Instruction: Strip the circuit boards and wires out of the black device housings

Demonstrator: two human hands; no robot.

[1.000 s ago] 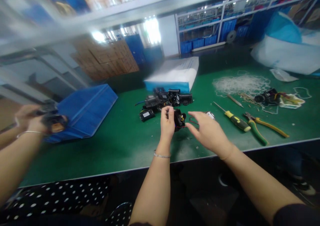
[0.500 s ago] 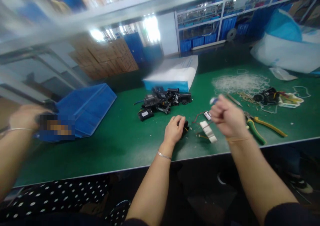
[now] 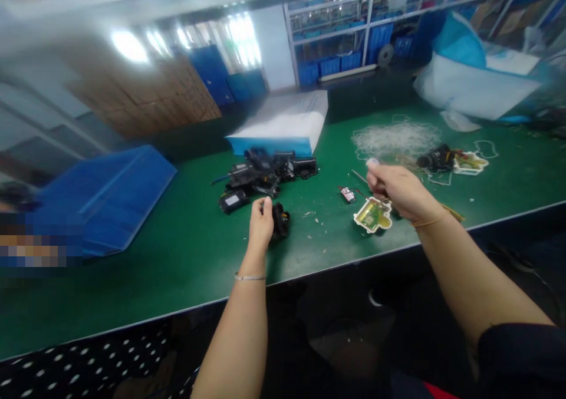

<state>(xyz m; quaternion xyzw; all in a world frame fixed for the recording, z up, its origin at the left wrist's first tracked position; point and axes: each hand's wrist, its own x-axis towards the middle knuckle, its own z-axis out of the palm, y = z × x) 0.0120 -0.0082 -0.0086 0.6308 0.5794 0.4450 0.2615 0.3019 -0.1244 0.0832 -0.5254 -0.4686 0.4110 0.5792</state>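
My left hand is closed on a black plastic housing at the table's front, with a bit of yellow showing inside it. Farther right, my right hand is in a fist above the table. A small whitish tip shows at its top; the rest of what it grips is hidden. Just below the fist is a white-framed circuit board, face up; whether it hangs or rests on the table I cannot tell. Beside the board is a small white battery-like pack with red wires.
Black housings lie heaped behind my left hand. A blue bin stands left, near a co-worker's blurred hand. Tangled white strands, another black unit with a board, and yellow plier handles partly behind my forearm lie right.
The view has swung right. The white-framed board, edge-on and blurred before, now shows its green face. My left hand's thumb is now raised along the black housing. The co-worker's arm has mostly left view.
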